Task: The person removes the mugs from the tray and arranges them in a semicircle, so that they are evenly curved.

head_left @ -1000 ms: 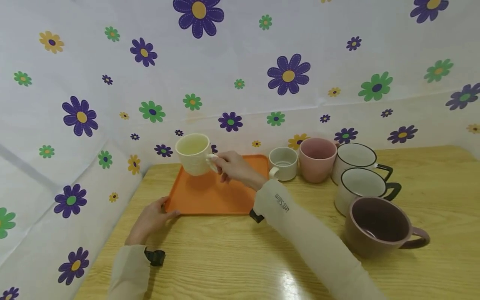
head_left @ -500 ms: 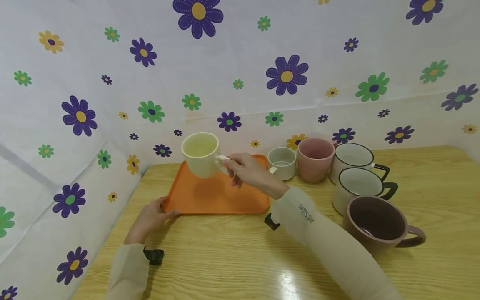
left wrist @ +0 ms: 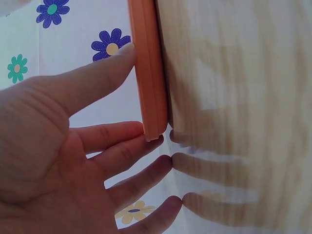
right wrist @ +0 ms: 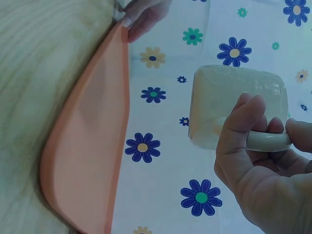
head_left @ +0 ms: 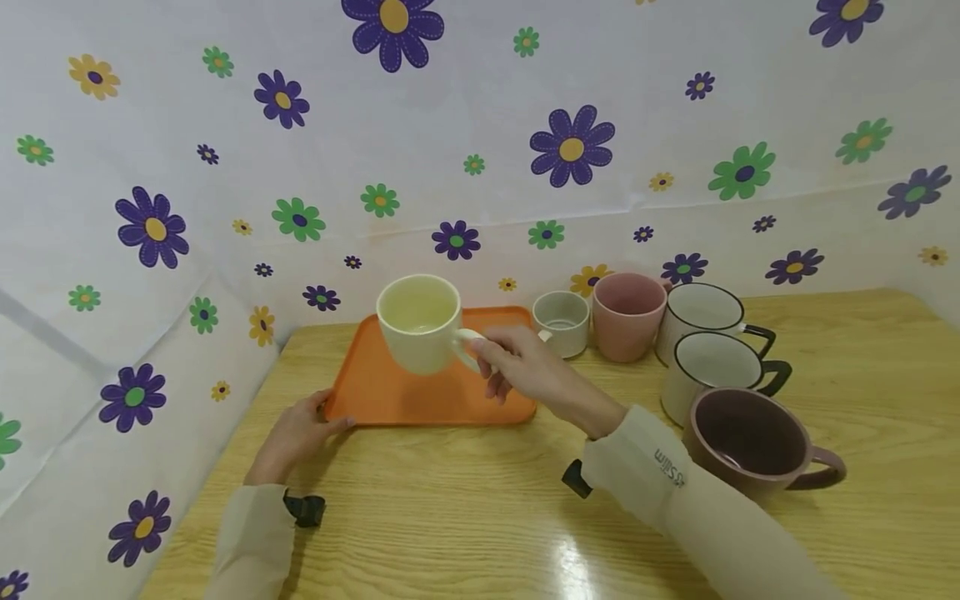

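Observation:
My right hand [head_left: 528, 367] holds a cream-colored mug [head_left: 420, 325] by its handle, raised over the orange tray [head_left: 420, 404]. Seen from the right wrist, the fingers [right wrist: 251, 114] curl through the mug's handle [right wrist: 268, 141] while the thumb presses on it. The mug's inside shows pale and yellowish. My left hand [head_left: 296, 437] rests at the tray's near left corner. In the left wrist view its thumb touches the tray's edge [left wrist: 148, 73], and the long, extended fingers [left wrist: 141, 178] reach to the corner and the tabletop.
Right of the tray stand a small grey-white cup [head_left: 562, 321], a pink mug [head_left: 628, 321], two white mugs with dark rims, the nearer one [head_left: 690, 392] in front, and a large brown mug [head_left: 750, 450]. A flowered cloth [head_left: 480, 108] hangs behind the wooden table [head_left: 450, 517].
My right hand has brought the cream-colored mug rightward and a little nearer over the tray. The left hand stays at the tray corner.

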`<state>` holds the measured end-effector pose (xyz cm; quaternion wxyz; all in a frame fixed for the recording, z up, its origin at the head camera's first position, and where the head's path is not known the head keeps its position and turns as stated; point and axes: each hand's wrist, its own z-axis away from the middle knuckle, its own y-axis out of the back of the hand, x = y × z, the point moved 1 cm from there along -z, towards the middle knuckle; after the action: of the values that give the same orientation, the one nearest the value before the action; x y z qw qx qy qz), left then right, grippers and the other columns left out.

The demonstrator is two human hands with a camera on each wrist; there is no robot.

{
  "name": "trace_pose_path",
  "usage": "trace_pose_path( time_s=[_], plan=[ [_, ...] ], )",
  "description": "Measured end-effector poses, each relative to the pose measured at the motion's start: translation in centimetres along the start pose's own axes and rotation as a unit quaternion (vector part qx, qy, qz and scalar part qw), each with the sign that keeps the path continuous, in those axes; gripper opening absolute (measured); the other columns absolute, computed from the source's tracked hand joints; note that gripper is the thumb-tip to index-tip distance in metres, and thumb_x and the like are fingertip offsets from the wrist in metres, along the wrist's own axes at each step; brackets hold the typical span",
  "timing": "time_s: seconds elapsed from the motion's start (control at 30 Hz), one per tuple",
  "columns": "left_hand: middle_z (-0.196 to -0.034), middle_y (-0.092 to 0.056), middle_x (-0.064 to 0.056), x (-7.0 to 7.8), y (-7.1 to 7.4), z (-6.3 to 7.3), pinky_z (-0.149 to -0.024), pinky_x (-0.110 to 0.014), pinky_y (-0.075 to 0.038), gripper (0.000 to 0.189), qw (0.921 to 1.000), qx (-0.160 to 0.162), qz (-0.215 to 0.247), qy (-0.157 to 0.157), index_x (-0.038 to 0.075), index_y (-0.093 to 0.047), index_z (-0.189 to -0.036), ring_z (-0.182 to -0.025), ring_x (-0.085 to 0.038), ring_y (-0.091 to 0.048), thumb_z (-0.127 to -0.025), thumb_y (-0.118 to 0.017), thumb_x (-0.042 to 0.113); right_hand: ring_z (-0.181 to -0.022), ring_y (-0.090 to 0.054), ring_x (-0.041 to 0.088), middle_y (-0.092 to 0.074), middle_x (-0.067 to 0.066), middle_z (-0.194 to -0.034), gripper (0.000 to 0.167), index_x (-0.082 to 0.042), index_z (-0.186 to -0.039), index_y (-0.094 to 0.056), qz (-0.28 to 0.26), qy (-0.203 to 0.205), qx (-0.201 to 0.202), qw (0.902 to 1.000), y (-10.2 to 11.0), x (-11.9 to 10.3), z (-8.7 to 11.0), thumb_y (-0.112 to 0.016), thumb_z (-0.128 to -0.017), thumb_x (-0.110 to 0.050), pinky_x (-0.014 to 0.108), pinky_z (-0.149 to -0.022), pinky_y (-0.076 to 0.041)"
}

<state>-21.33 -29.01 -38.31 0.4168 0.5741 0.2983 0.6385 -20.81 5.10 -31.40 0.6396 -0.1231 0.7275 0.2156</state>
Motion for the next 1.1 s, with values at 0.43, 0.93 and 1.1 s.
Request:
trace_pose_path(
  time_s=[0.43,0.93,1.1],
  plan=[
    [-0.147,-0.038,-0.04,0.1,0.1,0.2,-0.105,-0.063,-0.038,0.075,0.9999,-0.006,0.006,0.005,-0.018,-0.033,-0.148,-0.132,-0.056,-0.041,-0.1,-0.067,0.03,-0.066,-0.061,0.024,-0.054,0.01,-0.082,0.029,0.004,-0.085,-0.053,0.007,0.016,0.022,0.9996,0.9,1.5,3.7,-0.047,-0.109,-0.011,0.029,-0.057,-0.054],
    [-0.146,-0.038,-0.04,0.1,0.1,0.2,-0.105,-0.063,-0.038,0.076,1.0,-0.002,0.005,0.006,-0.018,-0.034,-0.148,-0.132,-0.056,-0.04,-0.1,-0.067,0.031,-0.066,-0.063,0.02,-0.053,0.011,-0.08,0.029,0.008,-0.087,-0.053,0.007,0.01,0.019,0.9997,2.4,2.0,8.5,-0.044,-0.109,-0.008,0.031,-0.057,-0.056],
    [-0.147,-0.038,-0.04,0.0,0.1,0.2,-0.105,-0.064,-0.037,0.077,1.0,-0.003,0.008,0.003,-0.017,-0.033,-0.148,-0.133,-0.056,-0.039,-0.1,-0.067,0.032,-0.065,-0.063,0.019,-0.054,0.01,-0.08,0.029,0.007,-0.086,-0.054,0.006,0.023,0.013,0.9996,2.9,2.6,9.9,-0.043,-0.109,-0.007,0.031,-0.056,-0.056]
  ],
)
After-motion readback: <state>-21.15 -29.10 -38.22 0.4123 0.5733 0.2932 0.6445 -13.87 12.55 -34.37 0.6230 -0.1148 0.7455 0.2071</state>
